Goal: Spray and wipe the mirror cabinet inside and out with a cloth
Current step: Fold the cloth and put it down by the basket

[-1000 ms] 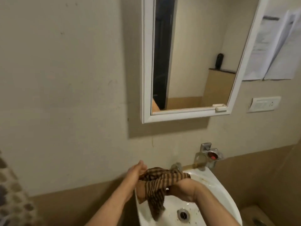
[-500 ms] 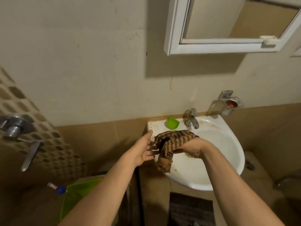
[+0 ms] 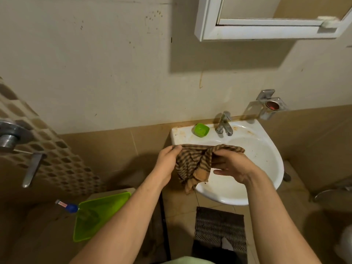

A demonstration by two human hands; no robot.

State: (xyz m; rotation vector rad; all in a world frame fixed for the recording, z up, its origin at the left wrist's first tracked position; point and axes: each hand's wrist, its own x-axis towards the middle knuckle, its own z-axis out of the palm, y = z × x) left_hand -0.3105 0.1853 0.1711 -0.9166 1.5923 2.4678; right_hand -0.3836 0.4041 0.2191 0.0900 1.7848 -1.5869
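cloth (image 3: 192, 164), gripped by left hand (image 3: 167, 165) and right hand (image 3: 233, 168), lies crosswise; mirror cabinet (image 3: 247, 33) hangs well above, upper right.

both hands (image 3: 167, 161) (image 3: 231, 166) gripping striped cloth (image 3: 194, 164) over white sink (image 3: 266, 149)
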